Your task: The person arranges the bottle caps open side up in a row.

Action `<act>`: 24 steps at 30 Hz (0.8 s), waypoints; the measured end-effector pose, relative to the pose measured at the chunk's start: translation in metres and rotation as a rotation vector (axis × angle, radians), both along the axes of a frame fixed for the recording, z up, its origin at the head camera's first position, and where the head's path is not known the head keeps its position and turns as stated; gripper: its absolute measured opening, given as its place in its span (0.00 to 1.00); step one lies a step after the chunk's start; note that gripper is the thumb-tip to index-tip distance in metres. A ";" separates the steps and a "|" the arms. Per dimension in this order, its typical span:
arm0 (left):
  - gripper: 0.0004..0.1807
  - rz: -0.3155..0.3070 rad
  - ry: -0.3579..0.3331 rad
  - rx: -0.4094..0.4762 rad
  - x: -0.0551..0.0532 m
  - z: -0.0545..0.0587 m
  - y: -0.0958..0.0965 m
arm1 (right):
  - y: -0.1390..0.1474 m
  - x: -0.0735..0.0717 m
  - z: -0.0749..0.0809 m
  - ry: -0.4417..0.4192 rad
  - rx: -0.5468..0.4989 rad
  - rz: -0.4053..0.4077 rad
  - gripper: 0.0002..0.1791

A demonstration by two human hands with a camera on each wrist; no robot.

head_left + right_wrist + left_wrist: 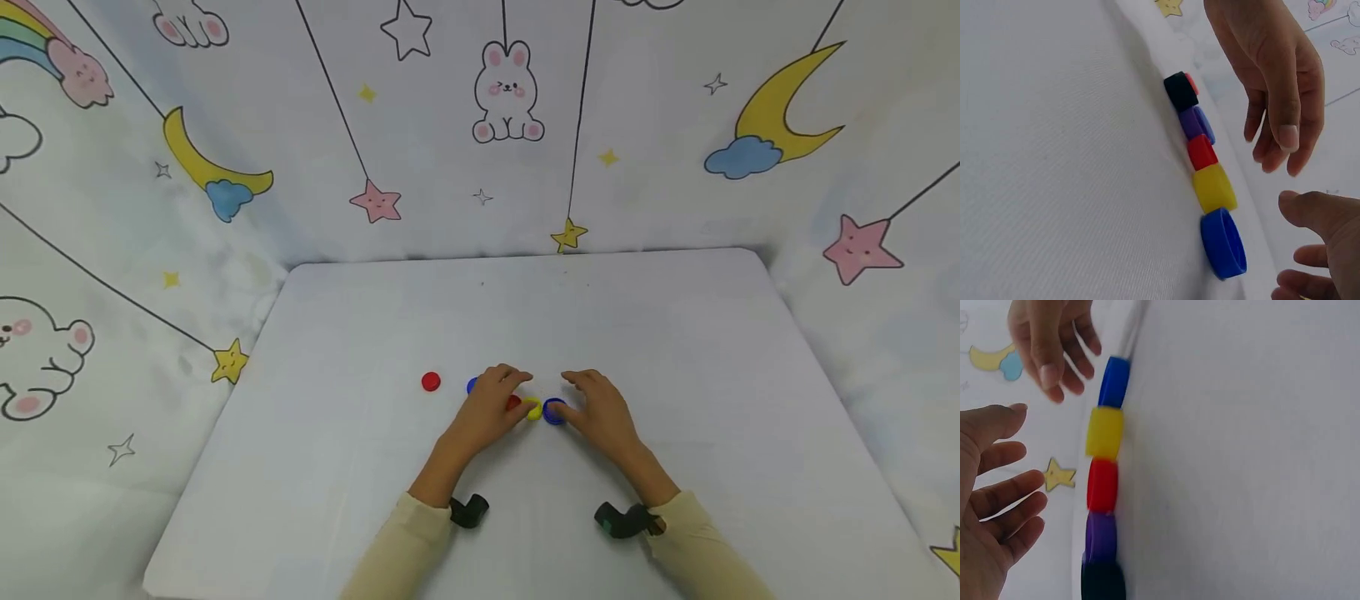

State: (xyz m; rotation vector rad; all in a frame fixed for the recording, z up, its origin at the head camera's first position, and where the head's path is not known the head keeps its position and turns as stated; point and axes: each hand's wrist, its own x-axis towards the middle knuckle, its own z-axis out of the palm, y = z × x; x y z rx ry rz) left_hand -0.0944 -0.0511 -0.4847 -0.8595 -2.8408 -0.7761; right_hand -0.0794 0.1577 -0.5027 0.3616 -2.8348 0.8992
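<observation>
A row of plastic bottle caps lies on the white table. A blue cap (1221, 244), hollow side showing, is at the right end. Beside it come a yellow cap (1215, 189), a red cap (1202, 152), a purple cap (1195, 122) and a very dark cap (1180, 92). My left hand (486, 408) hovers by the row with its fingers spread and hides part of it in the head view. My right hand (603, 415) is near the blue end cap, fingers loosely bent. Both palms face each other with nothing held between them.
Another red cap (431, 381) lies at the left of the row. The white table (337, 317) has rounded corners, and a cloth with cartoon rabbits, moons and stars hangs around it. A black wrist camera (469, 511) sits on my left wrist, another (624, 521) on my right.
</observation>
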 end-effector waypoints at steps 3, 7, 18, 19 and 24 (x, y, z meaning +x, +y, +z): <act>0.21 0.058 0.018 0.027 -0.001 0.003 -0.013 | -0.006 -0.002 0.005 0.010 -0.047 -0.030 0.29; 0.21 0.145 -0.009 0.056 -0.001 0.002 -0.032 | -0.015 -0.007 0.009 0.010 -0.074 -0.018 0.28; 0.23 0.374 0.067 0.109 -0.003 -0.015 -0.082 | -0.057 -0.021 0.024 -0.041 -0.026 0.087 0.29; 0.23 0.396 0.078 0.108 -0.003 -0.017 -0.086 | -0.062 -0.023 0.025 -0.036 -0.019 0.100 0.29; 0.26 0.494 0.119 0.079 -0.004 -0.024 -0.100 | -0.092 -0.032 0.028 -0.032 0.012 0.177 0.29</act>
